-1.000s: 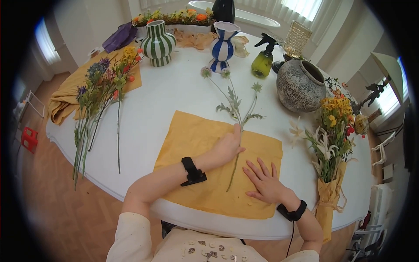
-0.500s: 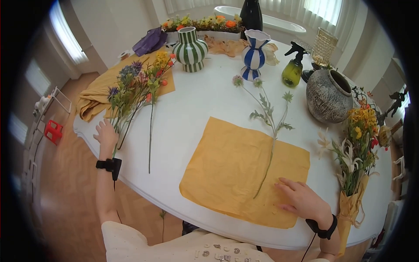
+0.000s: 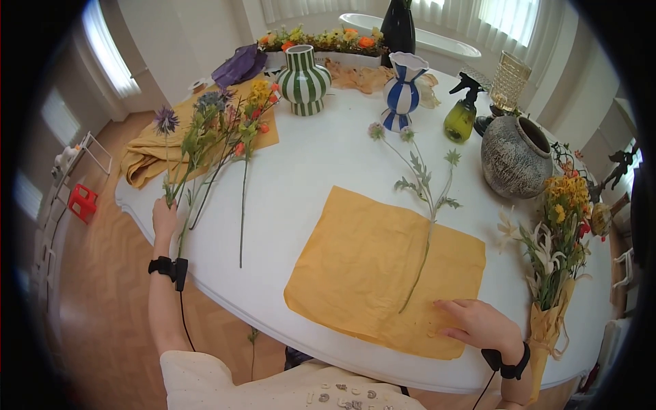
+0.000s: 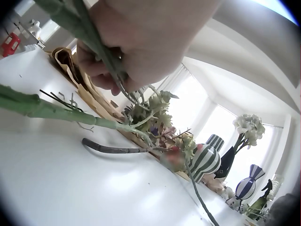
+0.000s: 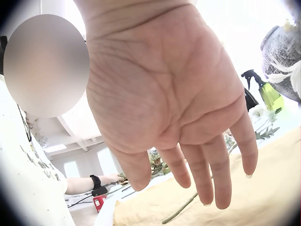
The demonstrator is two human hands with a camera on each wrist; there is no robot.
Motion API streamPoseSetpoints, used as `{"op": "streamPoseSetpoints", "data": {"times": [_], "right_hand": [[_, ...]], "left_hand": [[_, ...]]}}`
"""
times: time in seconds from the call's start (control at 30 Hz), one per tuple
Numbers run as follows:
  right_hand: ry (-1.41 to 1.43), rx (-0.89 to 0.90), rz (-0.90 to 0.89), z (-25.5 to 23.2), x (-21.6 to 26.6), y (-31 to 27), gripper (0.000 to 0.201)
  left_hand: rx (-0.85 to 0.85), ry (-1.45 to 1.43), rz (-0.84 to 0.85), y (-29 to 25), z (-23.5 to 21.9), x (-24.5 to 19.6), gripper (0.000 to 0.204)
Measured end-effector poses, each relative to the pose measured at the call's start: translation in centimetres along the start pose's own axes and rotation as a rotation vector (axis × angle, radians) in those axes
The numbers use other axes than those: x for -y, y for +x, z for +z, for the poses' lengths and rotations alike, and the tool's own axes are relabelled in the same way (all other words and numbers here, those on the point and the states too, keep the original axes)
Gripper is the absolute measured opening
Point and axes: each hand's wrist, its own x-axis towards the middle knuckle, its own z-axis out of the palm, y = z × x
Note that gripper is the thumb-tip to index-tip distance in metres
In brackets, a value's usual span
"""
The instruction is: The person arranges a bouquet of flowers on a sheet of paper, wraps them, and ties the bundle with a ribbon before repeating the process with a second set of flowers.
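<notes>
My left hand point(image 3: 164, 217) is at the table's left edge, its fingers curled round the stem of a purple thistle flower point(image 3: 166, 121) that stands raised beside the other loose stems. In the left wrist view the curled fingers point(image 4: 96, 70) show at the green stem. Several mixed flower stems point(image 3: 225, 137), yellow, blue and orange, lie just right of that hand. My right hand point(image 3: 482, 324) hovers with relaxed fingers over the lower right of a yellow wrapping paper sheet point(image 3: 348, 273). A pale lilac flower stem point(image 3: 424, 253) lies across the sheet, left of the right fingertips.
Striped green point(image 3: 304, 82) and blue point(image 3: 402, 96) vases, a green spray bottle point(image 3: 460, 119) and a grey pot point(image 3: 512, 157) stand along the back. A paper-wrapped bouquet point(image 3: 550, 307) lies at right. Folded yellow fabric or paper point(image 3: 140, 164) lies at far left.
The left hand has left the lilac stem on the paper, reached to the left flowers and lifted the purple thistle upward. The right hand stays over the sheet, now more side-on.
</notes>
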Motion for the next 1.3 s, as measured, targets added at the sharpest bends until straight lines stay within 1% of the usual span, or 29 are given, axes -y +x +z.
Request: {"op": "streamPoseSetpoints", "data": {"times": [0.07,0.1,0.17,0.2,0.27,0.3,0.37,0.4,0.47,0.5,0.57,0.63,0.7,0.73,0.77,0.83,0.87,0.9,0.93,0.97,1.03,1.07,1.1,1.13,1.2,1.23,1.3], "right_hand": [[0.012,0.006,0.021,0.1,-0.1,-0.1,0.047],[0.014,-0.003,0.01,0.3,-0.2,-0.1,0.047],[0.015,-0.01,0.001,0.4,-0.3,-0.2,0.047],[0.015,0.002,0.003,0.5,-0.4,-0.2,0.047],[0.016,0.009,0.008,0.5,-0.5,-0.3,0.047],[0.018,0.008,0.003,0.6,-0.5,-0.3,0.047],[0.023,0.004,0.001,0.6,-0.6,-0.4,0.047],[0.032,0.027,0.023,0.5,-0.5,-0.4,0.046],[0.041,0.046,0.046,0.7,-0.7,-0.5,0.046],[0.033,0.028,0.012,0.9,-1.0,-0.5,0.046],[0.023,0.011,-0.02,0.9,-1.0,-0.4,0.045],[0.025,0.061,-0.001,0.5,-0.5,-0.1,0.047],[0.049,0.059,-0.017,0.3,0.1,0.5,0.047],[0.073,0.053,-0.032,0.3,0.6,0.9,0.046],[0.066,0.054,-0.031,0.4,1.2,1.3,0.046],[0.57,-0.023,-0.137,0.8,2.8,2.5,0.045],[0.565,-0.023,-0.137,1.1,3.7,3.1,0.045],[0.641,-0.037,-0.17,1.3,4.4,3.7,0.041],[0.717,-0.051,-0.202,1.5,4.7,4.1,0.037],[0.713,-0.054,-0.199,1.8,4.5,4.3,0.037],[0.966,0.085,-0.118,2.6,3.9,4.7,0.026],[0.965,0.074,-0.111,2.9,3.8,4.8,0.026],[1.016,0.008,-0.063,3.1,3.8,4.7,0.02],[1.065,-0.059,-0.013,3.2,3.7,4.7,0.015],[1.073,-0.092,0.003,3.7,3.1,4.9,0.012],[1.085,-0.114,0.002,3.9,2.7,5.2,0.01],[1.113,-0.128,0.029,4.2,1.9,5.8,0.01]], "left_hand": [[-0.223,-0.134,-0.038,0.0,-1.6,-3.1,0.021],[-0.222,-0.136,-0.035,0.3,-2.0,-3.6,0.021],[-0.171,-0.221,-0.154,0.8,-2.3,-4.2,0.02],[-0.169,-0.223,-0.154,0.9,-2.1,-4.3,0.02],[-0.299,-0.342,-0.011,1.3,-2.0,-4.8,0.02],[-0.298,-0.344,-0.007,1.5,-2.0,-5.0,0.02],[-0.117,-0.919,-0.268,1.2,-4.0,-7.6,0.017],[-0.114,-0.919,-0.264,0.9,-4.6,-8.7,0.017],[-0.137,-1.393,-0.176,0.2,-5.9,-11.3,0.013],[-0.136,-1.395,-0.172,-0.4,-7.0,-12.8,0.013],[0.189,-1.803,0.135,-2.3,-9.8,-17.2,0.017],[0.279,-1.683,0.216,-4.5,-11.6,-22.1,0.029],[0.55,-1.585,0.485,-7.0,-12.2,-26.0,0.043],[0.734,-1.649,0.437,-8.3,-12.6,-28.0,0.056],[0.818,-1.657,0.481,-9.5,-12.3,-29.9,0.056],[1.028,-1.715,0.56,-11.4,-11.4,-33.4,0.054],[1.095,-1.778,0.587,-12.4,-10.8,-35.2,0.052],[1.104,-1.718,0.707,-13.0,-9.9,-36.8,0.049],[1.168,-1.618,0.733,-13.5,-9.9,-38.1,0.047],[1.166,-1.629,0.717,-14.2,-9.3,-39.3,0.045],[1.168,-1.642,0.71,-14.7,-7.9,-40.8,0.045],[1.138,-1.622,0.703,-14.7,-7.4,-41.3,0.045],[1.11,-1.605,0.697,-14.7,-6.9,-41.8,0.046],[1.119,-1.615,0.709,-14.5,-6.3,-42.1,0.046],[1.088,-1.397,0.743,-14.2,-5.1,-42.4,0.046],[1.095,-1.403,0.753,-14.1,-4.3,-42.6,0.046],[1.08,-1.352,0.705,-13.9,-2.7,-42.8,0.046]]}}
